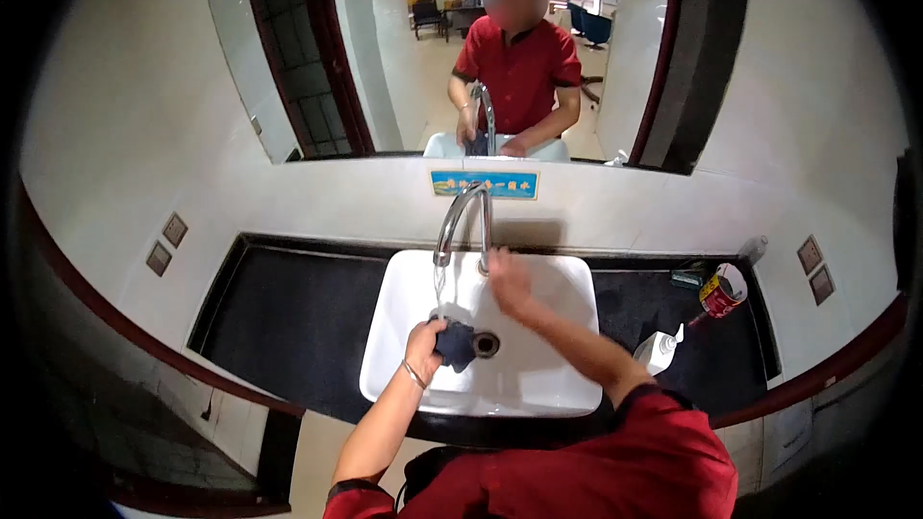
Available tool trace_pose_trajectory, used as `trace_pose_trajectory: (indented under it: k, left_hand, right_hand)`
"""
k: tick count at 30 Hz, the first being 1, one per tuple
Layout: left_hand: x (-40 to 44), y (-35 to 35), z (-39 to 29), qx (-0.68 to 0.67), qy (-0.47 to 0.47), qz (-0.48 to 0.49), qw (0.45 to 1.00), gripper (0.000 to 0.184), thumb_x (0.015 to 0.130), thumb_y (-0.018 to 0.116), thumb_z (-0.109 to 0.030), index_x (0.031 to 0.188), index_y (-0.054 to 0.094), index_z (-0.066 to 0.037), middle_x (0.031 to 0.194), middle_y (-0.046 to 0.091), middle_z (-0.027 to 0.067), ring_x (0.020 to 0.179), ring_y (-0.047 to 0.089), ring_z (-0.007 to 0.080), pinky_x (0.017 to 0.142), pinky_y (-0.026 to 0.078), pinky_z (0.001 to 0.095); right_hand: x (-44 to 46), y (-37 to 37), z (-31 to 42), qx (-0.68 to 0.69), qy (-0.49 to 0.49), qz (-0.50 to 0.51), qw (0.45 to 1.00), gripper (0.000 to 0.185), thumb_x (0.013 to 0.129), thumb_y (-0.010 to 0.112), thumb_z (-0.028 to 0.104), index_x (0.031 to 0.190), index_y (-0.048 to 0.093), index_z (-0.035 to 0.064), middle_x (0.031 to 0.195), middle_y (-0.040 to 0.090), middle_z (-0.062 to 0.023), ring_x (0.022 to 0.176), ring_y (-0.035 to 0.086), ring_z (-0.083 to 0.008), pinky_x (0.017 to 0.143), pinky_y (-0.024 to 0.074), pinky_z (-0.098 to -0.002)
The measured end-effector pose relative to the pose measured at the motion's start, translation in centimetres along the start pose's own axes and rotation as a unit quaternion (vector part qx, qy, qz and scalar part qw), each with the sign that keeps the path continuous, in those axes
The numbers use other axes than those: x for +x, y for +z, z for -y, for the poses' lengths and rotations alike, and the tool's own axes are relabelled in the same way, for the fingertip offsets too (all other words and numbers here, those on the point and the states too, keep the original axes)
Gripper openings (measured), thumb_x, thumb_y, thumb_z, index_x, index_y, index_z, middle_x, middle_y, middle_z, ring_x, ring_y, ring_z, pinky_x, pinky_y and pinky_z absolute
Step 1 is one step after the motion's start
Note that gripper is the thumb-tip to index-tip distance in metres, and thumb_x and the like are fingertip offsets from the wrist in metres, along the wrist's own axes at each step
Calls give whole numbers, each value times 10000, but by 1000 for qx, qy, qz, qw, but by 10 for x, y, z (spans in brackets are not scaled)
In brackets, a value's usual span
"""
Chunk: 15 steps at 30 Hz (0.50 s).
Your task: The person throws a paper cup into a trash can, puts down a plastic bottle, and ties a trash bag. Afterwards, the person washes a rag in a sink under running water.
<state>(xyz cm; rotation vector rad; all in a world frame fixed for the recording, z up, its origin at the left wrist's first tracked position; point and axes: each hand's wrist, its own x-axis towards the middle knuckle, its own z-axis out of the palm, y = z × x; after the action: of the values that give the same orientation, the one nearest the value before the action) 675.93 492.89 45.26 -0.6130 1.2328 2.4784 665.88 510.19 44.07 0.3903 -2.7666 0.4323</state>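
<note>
My left hand (pixel 423 344) is closed around a dark blue-grey cloth (pixel 456 346), which hangs bunched over the white sink (pixel 385 365) beside the drain (pixel 487 344). Water (pixel 440 290) runs from the spout of the chrome faucet (pixel 449 231) down toward that hand and the cloth. Over the back of the basin, my right hand (pixel 508 281) is at the faucet's base. Motion blurs its fingers, and I cannot make out whether they grip anything there.
The sink is set in a black countertop (pixel 298 327). On the right are a white pump bottle (pixel 660 351), a red-labelled container (pixel 721 290) and a small green box (pixel 686 279). Behind the faucet, a blue sign (pixel 519 185) sits below a large mirror (pixel 404 67).
</note>
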Motion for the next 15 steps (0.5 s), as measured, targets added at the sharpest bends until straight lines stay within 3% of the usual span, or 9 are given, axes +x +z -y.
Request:
trace_pose_trajectory:
  k: [2, 4, 6, 8, 10, 11, 12, 13, 15]
  left_hand:
    - [1, 1, 9, 5, 47, 18, 999, 125, 732, 443, -4, 849, 484, 3, 750, 554, 106, 656, 562, 211, 595, 485, 324]
    - [-5, 9, 20, 87, 75, 1, 993, 122, 740, 455, -4, 854, 496, -15, 737, 552, 76, 648, 550, 170, 591, 470, 276]
    - [-17, 21, 26, 110, 80, 73, 988, 119, 744, 473, -7, 858, 507, -18, 729, 551, 48, 649, 535, 136, 602, 447, 236]
    - [-7, 13, 31, 109, 90, 94, 985, 128, 742, 479, 2, 864, 515, -11, 770, 558, 39, 669, 525, 122, 619, 430, 224]
    - [13, -11, 32, 141, 220, -43, 964, 122, 760, 463, -16, 870, 515, -7, 810, 564, 46, 683, 519, 117, 629, 419, 213]
    - [22, -31, 27, 143, 180, -61, 971, 203, 806, 445, -196, 899, 519, -32, 864, 562, 46, 755, 519, 138, 680, 427, 308]
    - [0, -20, 14, 75, 11, -84, 994, 377, 801, 382, -411, 916, 525, -82, 888, 557, 41, 846, 506, 173, 727, 404, 441]
    - [2, -24, 20, 8, -69, -52, 996, 409, 786, 367, -462, 953, 515, -119, 969, 525, 55, 915, 473, 212, 738, 380, 488]
    - [4, -25, 32, -82, -138, 8, 987, 450, 784, 339, -511, 1014, 499, -159, 1058, 496, 57, 978, 450, 241, 792, 376, 479]
  right_hand:
    - [-47, 14, 20, 174, -97, -88, 976, 463, 754, 535, 272, 1128, 405, 33, 1052, 466, -180, 988, 455, -294, 823, 374, -370]
    - [-61, 27, 37, 460, 75, 78, 881, 642, 758, 451, 526, 1116, 404, -5, 1074, 478, -167, 1005, 457, -275, 847, 359, -369]
    - [-72, 26, 28, 616, 318, 324, 644, 580, 775, 446, 493, 1086, 435, 3, 1055, 501, -109, 946, 496, -226, 811, 396, -345]
    - [-79, 58, 23, 817, 183, 391, 382, 451, 791, 463, 419, 1007, 493, 25, 939, 556, -62, 853, 535, -177, 762, 432, -299]
    - [-77, 28, 49, 839, 137, 282, 445, 321, 795, 481, 333, 894, 542, 34, 804, 586, -36, 787, 555, -150, 674, 445, -264]
    - [-69, 43, 50, 751, 130, 180, 621, 263, 805, 469, 292, 838, 545, 42, 765, 579, -49, 716, 547, -169, 611, 420, -289]
    - [-63, 53, 52, 628, 119, 68, 766, 221, 814, 457, 250, 783, 548, 51, 727, 572, -61, 645, 538, -188, 548, 394, -314]
    - [-62, 39, 64, 435, 76, 11, 897, 192, 785, 481, 212, 756, 546, 33, 698, 550, -136, 658, 530, -251, 573, 396, -305]
    - [-76, 8, 97, 339, -39, -88, 936, 217, 769, 479, 232, 735, 557, 32, 670, 532, -165, 664, 531, -296, 595, 415, -337]
